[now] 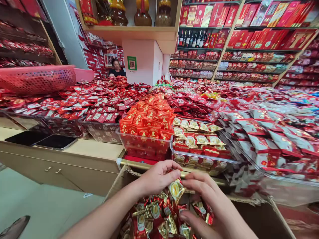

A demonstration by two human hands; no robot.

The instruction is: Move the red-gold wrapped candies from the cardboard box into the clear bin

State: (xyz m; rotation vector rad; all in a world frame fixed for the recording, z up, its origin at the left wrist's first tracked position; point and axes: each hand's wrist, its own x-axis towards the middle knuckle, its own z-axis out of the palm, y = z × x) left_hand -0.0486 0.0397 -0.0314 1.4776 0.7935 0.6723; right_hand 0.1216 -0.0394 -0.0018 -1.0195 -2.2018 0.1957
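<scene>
A cardboard box [276, 212] in front of me holds many loose candies [156, 210] in red and gold wrappers. Over it, my left hand [159, 177] has its fingers curled and closed at one gold-wrapped candy [176, 190]; its fingertips are partly hidden. To the right, my right hand [211, 199] is open above the candies, thumb and fingers apart, its fingertips close to that same candy. Just beyond the hands stands a clear bin [206, 162] with rows of similar gold-and-red candies.
Left of that bin is a clear bin [144, 146] heaped with orange-red packets. White-and-red packets [259, 146] fill the right side. Two dark phone-like slabs [57, 141] lie on the counter [99, 149]. A pink basket [37, 79] is at left. A person [117, 69] is farther back.
</scene>
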